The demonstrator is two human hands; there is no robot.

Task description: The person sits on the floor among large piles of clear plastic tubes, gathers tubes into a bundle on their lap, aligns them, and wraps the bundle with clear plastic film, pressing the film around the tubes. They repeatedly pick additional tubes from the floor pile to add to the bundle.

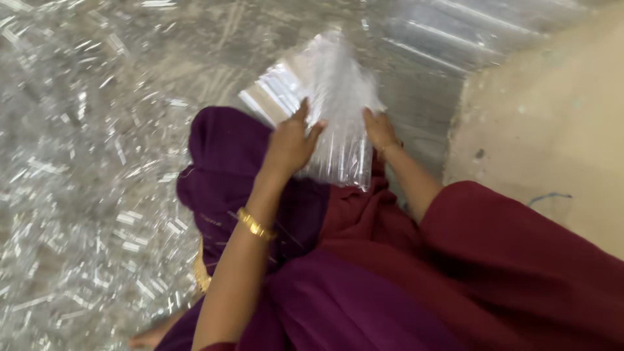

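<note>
A floor (84,130) takes up most of the view, strewn from edge to edge with small clear glinting pieces that read as short plastic or glass tubes; motion blur smears them into bright streaks, so single pieces are hard to tell apart. At the right a broad tan surface (552,123), dusty and speckled, rises from the floor, with a thin blue thread (549,196) lying on it. Along the top right, longer clear ribbed sheets (448,32) lie flat and run out of the picture.

The person's clothing fills the lower middle: dark red cloth (494,260) at the right, purple cloth (227,156) over the knee and lap. A bare foot (153,337) shows at the bottom edge, mostly cut off.

Above the lap sits a clear packet of tubes (335,110), held tilted and touching the purple cloth at its lower end; its upper part is blurred white, so its exact outline cannot be made out. The left hand (289,146) lies against the packet's left side, fingers spread and loosely curved on it, thumb raised. The right hand (380,133) grips the right edge, fingers curled behind the packet and partly hidden. A gold bangle (255,225) circles the left wrist.
</note>
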